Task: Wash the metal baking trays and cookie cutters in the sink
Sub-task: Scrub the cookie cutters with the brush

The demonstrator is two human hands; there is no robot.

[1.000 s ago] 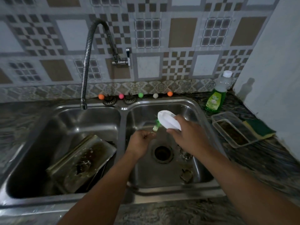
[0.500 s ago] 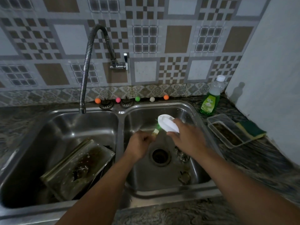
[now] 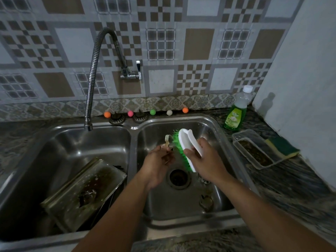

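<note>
Over the right sink basin (image 3: 214, 128) my left hand (image 3: 158, 166) pinches a small metal cookie cutter (image 3: 167, 141) that sticks up above the fingers. My right hand (image 3: 205, 160) grips a white scrub brush (image 3: 187, 144) by its handle, its green bristles turned left against the cutter. Two more cookie cutters lie on the basin floor, one beside the drain (image 3: 204, 180) and one nearer the front (image 3: 206, 201). Dirty metal baking trays (image 3: 81, 193) lean stacked in the left basin (image 3: 54, 142).
A flexible faucet (image 3: 91, 79) hangs over the left basin, with no water visible. A green dish soap bottle (image 3: 236, 113), a clear plastic container (image 3: 254, 150) and a yellow-green sponge (image 3: 283, 148) sit on the counter to the right. Two strainers and coloured balls line the sink's back ledge.
The brush has turned so its green bristles now face the cookie cutter, which shows higher above my left fingers. Both hands stay over the right basin.
</note>
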